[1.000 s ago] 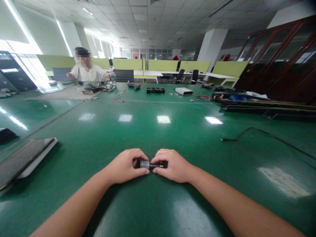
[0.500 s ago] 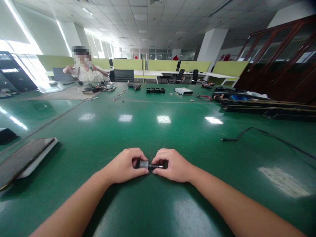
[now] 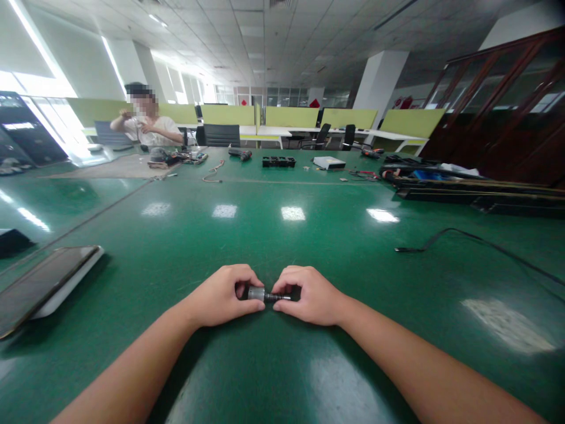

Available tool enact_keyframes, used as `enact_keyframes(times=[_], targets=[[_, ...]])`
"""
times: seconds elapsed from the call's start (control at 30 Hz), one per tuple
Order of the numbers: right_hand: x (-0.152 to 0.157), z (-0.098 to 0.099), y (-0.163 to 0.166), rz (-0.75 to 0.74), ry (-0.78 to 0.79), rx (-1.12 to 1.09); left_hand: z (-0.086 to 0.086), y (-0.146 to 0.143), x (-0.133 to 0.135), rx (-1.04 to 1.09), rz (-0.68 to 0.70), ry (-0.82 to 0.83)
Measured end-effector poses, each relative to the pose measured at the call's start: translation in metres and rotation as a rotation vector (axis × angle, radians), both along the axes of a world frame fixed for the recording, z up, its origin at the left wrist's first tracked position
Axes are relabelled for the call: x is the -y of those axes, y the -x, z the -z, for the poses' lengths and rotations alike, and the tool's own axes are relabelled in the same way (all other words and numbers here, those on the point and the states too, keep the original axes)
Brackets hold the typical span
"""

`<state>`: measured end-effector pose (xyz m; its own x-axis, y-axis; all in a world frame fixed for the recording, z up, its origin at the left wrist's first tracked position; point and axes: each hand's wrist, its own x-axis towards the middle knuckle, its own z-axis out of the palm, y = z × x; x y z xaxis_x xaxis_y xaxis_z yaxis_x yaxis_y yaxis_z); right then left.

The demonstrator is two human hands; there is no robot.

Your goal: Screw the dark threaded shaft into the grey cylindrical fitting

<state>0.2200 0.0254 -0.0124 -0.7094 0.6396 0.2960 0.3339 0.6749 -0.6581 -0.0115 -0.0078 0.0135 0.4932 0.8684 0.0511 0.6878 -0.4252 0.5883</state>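
Both my hands rest on the green table (image 3: 282,235) close to its near edge, holding one small cylindrical part (image 3: 257,293) between them. Its silver metal collar shows between the hands, with a thin dark threaded shaft running right from it. My left hand (image 3: 225,296) is curled shut around the left end. My right hand (image 3: 306,295) pinches the shaft end with thumb and fingers. The ends of the part are hidden inside my fingers.
A tablet-like device (image 3: 44,282) lies at the left. A black cable (image 3: 445,238) trails across the right side. Black rails (image 3: 468,188), a white box (image 3: 329,162) and small tools sit at the far end. Another person (image 3: 148,126) sits at the far left.
My hands and the part have stayed almost still, shifting very slightly. The person at the far left has raised both arms towards the head.
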Motion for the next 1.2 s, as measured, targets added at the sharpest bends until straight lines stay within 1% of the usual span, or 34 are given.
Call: enact_keyframes(times=[0.63,0.97,1.2], targets=[[0.0007,0.0028,-0.0009,0.043,0.052,-0.003,-0.0001,0.0062,-0.0011,0.014,-0.027,0.034],[0.001,0.0019,-0.0006,0.052,0.047,0.004,-0.0017,0.008,-0.0017,0.025,-0.028,0.032],[0.0001,0.0021,0.0,0.057,0.032,0.011,-0.0029,0.0084,-0.0014,0.009,-0.05,0.086]])
